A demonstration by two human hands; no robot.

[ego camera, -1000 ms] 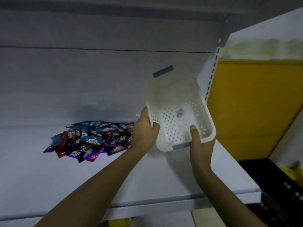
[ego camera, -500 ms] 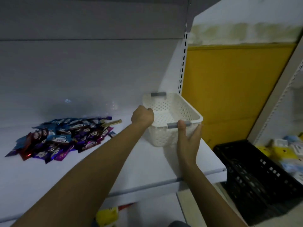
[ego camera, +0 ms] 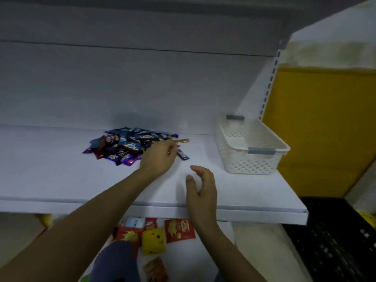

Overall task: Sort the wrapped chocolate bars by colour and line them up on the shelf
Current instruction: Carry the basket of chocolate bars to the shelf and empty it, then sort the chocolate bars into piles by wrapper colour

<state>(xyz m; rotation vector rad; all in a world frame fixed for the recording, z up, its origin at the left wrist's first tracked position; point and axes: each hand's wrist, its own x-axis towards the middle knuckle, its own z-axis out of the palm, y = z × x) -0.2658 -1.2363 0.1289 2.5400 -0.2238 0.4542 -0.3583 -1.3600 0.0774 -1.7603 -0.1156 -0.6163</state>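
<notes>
From the head camera, my left hand is hovering at the right edge of the pile of chocolate bars, which is lying in a heap toward the back of the white shelf. The wrappers are showing blue, purple and red, all mixed together. My fingers are curling down toward the pile, and a thin gold bar is sticking out just beyond my fingertips; I cannot tell whether I am pinching it or only touching it. One blue bar is lying apart from the heap, just beside my knuckles.

My right hand is hanging over the front of the shelf, holding nothing, with the fingers loosely curved and the thumb spread away from them.

A white basket with grey handles is standing upright at the right end of the shelf, well apart from the pile. Below the shelf edge, red and yellow snack packets are lying on a lower level, and a black crate is sitting at the lower right.
</notes>
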